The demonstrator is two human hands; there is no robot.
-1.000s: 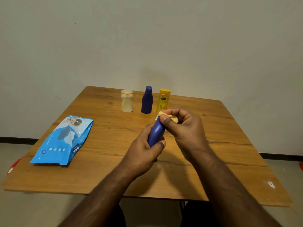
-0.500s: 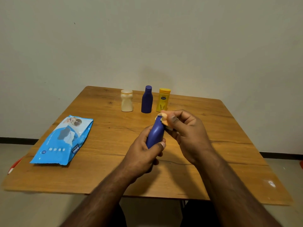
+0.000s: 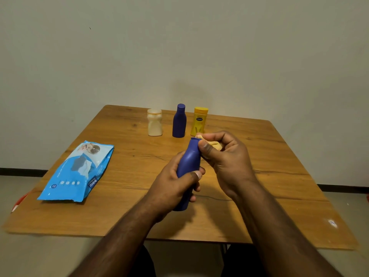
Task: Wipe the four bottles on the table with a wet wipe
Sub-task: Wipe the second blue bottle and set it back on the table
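My left hand point(image 3: 175, 186) grips a dark blue bottle point(image 3: 189, 158) around its lower body, holding it tilted above the wooden table point(image 3: 127, 160). My right hand point(image 3: 223, 156) holds a bunched pale yellow wet wipe point(image 3: 214, 144) against the bottle's neck, with the thumb pressed on the bottle just below its top. Three more bottles stand in a row at the far side: a cream one point(image 3: 154, 122), a dark blue one point(image 3: 179, 121) and a yellow one point(image 3: 200, 120).
A blue pack of wet wipes point(image 3: 77, 172) lies flat on the left part of the table. A red object point(image 3: 19, 200) shows on the floor past the table's left edge. A plain wall stands right behind the table.
My right hand has drawn the wipe off the bottle's top and down to the right side of its neck. The blue cap now shows. My left hand keeps the same hold.
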